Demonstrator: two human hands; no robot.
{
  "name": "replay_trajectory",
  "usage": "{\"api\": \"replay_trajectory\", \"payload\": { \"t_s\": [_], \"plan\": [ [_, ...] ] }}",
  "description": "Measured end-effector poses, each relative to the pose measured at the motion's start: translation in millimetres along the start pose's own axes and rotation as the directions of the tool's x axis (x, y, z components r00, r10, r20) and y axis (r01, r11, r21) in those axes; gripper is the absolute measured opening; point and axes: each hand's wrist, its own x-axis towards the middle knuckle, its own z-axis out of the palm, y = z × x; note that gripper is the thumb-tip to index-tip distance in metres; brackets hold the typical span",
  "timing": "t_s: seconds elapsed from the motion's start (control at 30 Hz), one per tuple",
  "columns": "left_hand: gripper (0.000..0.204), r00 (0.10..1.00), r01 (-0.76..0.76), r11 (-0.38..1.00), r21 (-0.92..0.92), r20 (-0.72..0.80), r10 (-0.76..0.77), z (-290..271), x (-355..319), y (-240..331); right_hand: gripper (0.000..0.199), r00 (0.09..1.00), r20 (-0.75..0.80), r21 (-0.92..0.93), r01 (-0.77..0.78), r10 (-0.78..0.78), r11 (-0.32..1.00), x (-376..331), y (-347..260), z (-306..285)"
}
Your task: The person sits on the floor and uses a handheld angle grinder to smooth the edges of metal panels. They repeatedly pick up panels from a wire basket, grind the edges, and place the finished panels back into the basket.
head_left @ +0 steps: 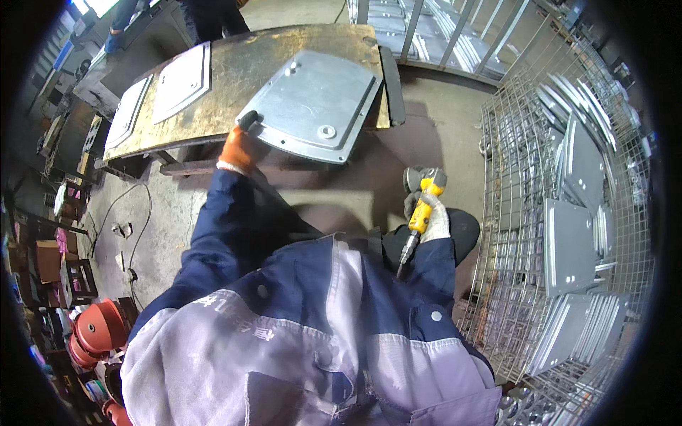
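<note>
My left hand (239,148), in an orange glove with dark fingertips, grips the near left corner of a grey metal panel (309,106). The panel has a raised middle, a flanged rim with small holes, and round fittings near two corners. It rests on the wooden-topped table (234,78), its near edge jutting past the tabletop. Lower right, beside my knee, my right hand (436,219) in a pale glove is wrapped round a yellow air-powered hand tool (424,207). A hose fitting (408,248) leads down from the tool's handle. The tool is well apart from the panel.
Two similar panels (183,79) (129,110) lie on the table's left part. To the right stands a wire mesh cage (508,213) with stacked grey panels (570,245). A metal rack (444,35) is behind. Red round housings (99,326) sit lower left, near a floor cable (148,213). Another person (209,18) stands beyond.
</note>
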Motion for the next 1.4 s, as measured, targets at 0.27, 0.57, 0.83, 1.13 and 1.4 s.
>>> {"api": "replay_trajectory", "payload": {
  "t_s": [0.27,0.57,0.83,1.13,1.4],
  "plan": [
    [0.018,0.969,0.23,0.958,-0.169,-0.056,-0.243,-31,-14,-51,0.035,0.996,0.081,0.059,-0.038,0.034,0.998,9,8,31],
    [0.029,0.712,0.566,0.804,-0.181,0.6,-0.365,-7,-44,-132,0.031,0.99,0.06,-0.152,-0.115,0.125,0.982,25,13,27],
    [0.023,0.872,-0.02,0.928,0.372,0.46,-0.166,-21,-34,-140,0.03,0.991,-0.03,-0.113,-0.134,0.132,0.984,36,18,21],
    [0.027,0.93,0.35,0.908,0.23,0.033,-0.367,-27,-36,-63,0.034,0.946,0.081,-0.034,-0.311,0.313,0.95,-3,8,54],
    [0.047,0.514,-0.17,0.907,0.385,0.82,-0.252,59,-92,-65,0.043,0.896,0.192,-0.533,-0.247,0.4,0.809,-15,-11,200]
  ]
}}
